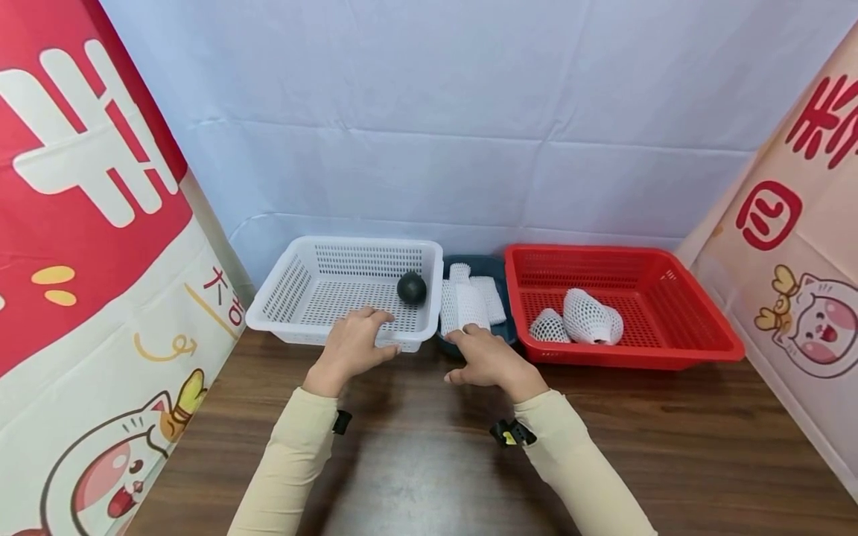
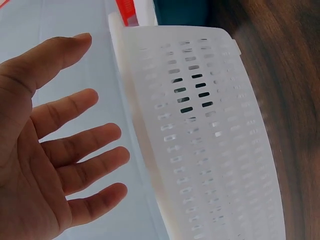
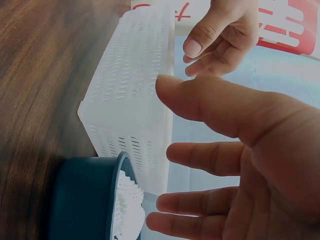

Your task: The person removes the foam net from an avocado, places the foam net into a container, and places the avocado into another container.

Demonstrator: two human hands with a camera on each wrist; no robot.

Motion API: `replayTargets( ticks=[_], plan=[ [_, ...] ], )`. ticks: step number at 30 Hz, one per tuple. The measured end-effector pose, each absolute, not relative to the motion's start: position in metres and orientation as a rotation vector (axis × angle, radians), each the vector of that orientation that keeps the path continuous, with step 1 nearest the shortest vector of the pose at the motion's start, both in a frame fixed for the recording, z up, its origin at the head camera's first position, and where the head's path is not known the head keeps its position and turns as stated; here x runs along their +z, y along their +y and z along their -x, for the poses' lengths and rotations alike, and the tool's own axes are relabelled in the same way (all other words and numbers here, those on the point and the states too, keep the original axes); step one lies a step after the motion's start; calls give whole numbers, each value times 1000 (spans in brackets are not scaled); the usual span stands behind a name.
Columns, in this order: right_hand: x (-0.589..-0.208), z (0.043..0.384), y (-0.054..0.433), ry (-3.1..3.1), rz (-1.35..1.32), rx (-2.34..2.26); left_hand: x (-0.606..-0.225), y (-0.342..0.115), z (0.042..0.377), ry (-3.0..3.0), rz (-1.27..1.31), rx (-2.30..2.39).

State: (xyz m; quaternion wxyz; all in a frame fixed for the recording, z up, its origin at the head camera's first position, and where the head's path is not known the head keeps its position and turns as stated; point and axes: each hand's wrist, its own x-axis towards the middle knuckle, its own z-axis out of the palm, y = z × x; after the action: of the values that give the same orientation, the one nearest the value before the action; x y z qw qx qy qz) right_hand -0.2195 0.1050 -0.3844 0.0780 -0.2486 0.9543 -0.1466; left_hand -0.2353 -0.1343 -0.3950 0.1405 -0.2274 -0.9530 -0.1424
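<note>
My left hand [image 1: 355,344] hovers over the front rim of the white basket [image 1: 281,325], fingers spread and holding nothing. In the left wrist view its palm and loosely bent fingers [image 2: 90,205] stand apart from the basket's wall. Inside that basket a dark green round fruit [image 1: 412,287] lies toward the right. My right hand [image 1: 492,359] is above the front of the dark blue bin [image 1: 497,266], its fingers extended and empty. White foam net sleeves [image 1: 471,304] lie in the bin, partly behind the right fingertips.
A red basket [image 1: 684,335] stands right of the blue bin, with several pieces in white foam netting [image 1: 586,316] at its left. The containers line up on a brown wooden table [image 1: 429,461] before a pale cloth backdrop [image 1: 436,149]. Printed cloths hang at both sides.
</note>
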Motion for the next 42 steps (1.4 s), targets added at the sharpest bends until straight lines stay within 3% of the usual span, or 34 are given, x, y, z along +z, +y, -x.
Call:
replayTargets(
  ticks=[25, 42],
  plan=[
    [-382, 232, 143, 3134, 700, -265, -404, -103, 236, -2782, 736, -523],
    [-377, 238, 186, 3188, 641, -313, -408, -82, 237, -2808, 765, -300]
  ],
)
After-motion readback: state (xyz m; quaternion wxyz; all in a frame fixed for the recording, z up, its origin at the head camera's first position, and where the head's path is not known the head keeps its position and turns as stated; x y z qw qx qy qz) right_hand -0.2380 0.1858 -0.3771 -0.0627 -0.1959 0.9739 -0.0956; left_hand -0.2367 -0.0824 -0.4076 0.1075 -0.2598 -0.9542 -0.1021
